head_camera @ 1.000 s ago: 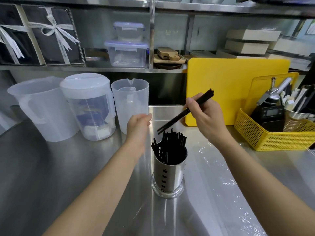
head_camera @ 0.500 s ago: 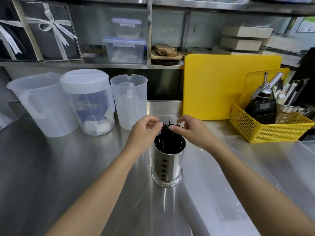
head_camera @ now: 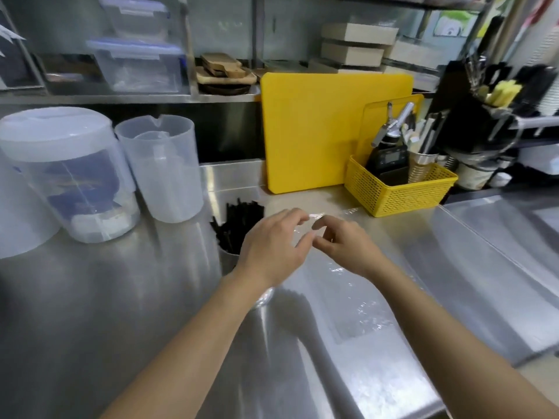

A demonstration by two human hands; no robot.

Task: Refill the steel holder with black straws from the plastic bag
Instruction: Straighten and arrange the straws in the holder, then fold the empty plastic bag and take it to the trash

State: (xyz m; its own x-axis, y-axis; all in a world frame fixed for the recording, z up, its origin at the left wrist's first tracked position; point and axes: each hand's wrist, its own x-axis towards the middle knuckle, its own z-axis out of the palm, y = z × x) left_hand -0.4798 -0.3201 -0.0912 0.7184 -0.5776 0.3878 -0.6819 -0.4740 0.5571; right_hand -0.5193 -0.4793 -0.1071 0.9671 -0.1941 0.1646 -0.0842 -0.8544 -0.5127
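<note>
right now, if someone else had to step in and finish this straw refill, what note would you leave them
Left hand: fingers spread, holds nothing, in front of the steel holder.
Right hand: fingertips pinched at the near end of the clear plastic bag; whether it grips the film is too blurred to tell.
Steel holder: upright on the steel counter, mostly hidden behind the left hand, packed with black straws.
Plastic bag: flat on the counter to the right of the holder; no straws visible inside.
Done: the holder looks full.
Left: check the bag for any remaining straws, then probably clear it away.
</note>
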